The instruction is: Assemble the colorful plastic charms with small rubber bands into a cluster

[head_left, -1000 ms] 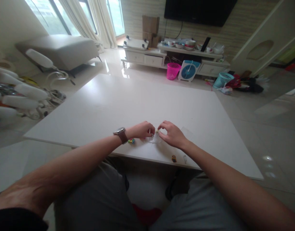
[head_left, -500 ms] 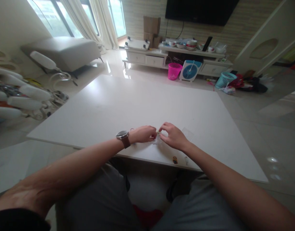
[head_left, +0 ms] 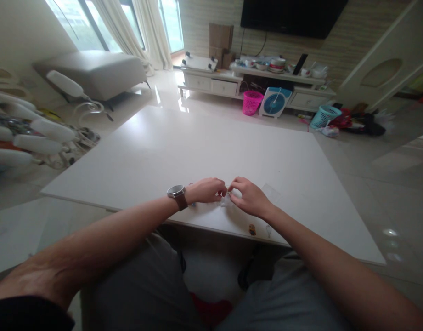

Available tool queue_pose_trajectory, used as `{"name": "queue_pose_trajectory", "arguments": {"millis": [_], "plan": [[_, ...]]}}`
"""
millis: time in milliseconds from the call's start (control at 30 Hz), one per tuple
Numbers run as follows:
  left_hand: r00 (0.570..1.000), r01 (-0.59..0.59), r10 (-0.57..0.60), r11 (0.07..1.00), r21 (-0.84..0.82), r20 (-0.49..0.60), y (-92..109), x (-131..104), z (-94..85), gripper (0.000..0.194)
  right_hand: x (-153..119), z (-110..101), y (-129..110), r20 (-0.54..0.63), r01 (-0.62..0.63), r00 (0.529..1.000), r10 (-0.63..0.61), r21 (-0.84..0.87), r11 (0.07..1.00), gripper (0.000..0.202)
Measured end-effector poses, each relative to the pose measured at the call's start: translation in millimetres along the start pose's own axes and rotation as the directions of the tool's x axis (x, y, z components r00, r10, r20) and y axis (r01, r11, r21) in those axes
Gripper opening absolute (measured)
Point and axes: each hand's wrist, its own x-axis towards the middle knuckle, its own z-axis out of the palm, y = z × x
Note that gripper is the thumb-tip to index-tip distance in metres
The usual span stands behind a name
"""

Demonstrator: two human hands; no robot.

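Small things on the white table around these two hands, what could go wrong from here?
The yellow figure lies near the front edge of the white table; a nudge might send it off. The small pale piece sits close to the right forearm, which could brush it. The left hand and right hand work fingertip to fingertip; anything tiny there could slip.

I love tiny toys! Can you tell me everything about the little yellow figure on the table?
The little figure is yellow on top with dark parts lower down; its material is unclear. It rests on the white table near the front edge, its yellow end pointing away from the person. A small pale thing sits apart to its right. Neither the left hand nor the right hand touches it.
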Motion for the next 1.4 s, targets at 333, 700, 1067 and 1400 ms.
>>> {"name": "queue_pose_trajectory", "arguments": {"millis": [333,700,1067,1400], "plan": [[1.000,0.017,-0.018,0.998,0.052,0.023,1.2,-6.7,-11.7,0.022,-2.3,-3.6,-1.1,0.034,0.017,0.999,-0.018,0.014,1.000,0.012],[0.945,0.319,-0.318,0.948,-0.003,0.071,-66.0,-14.2,-31.1,0.024,-10.2,-13.0,-3.4,0.005,0.022,1.000,-0.022,0.044,0.999,0.008],[0.863,0.485,-0.461,0.871,-0.080,0.206,-89.8,-25.4,-28.8,0.025,-10.7,-12.0,7.6,0.047,0.013,0.999,-0.015,0.045,0.999,0.007],[0.854,0.483,-0.446,0.871,-0.089,0.268,-87.2,-25.9,-25.4,0.009,-10.2,-9.2,2.8,0.069,0.021,0.997,-0.024,0.051,0.999,0.009]]}}
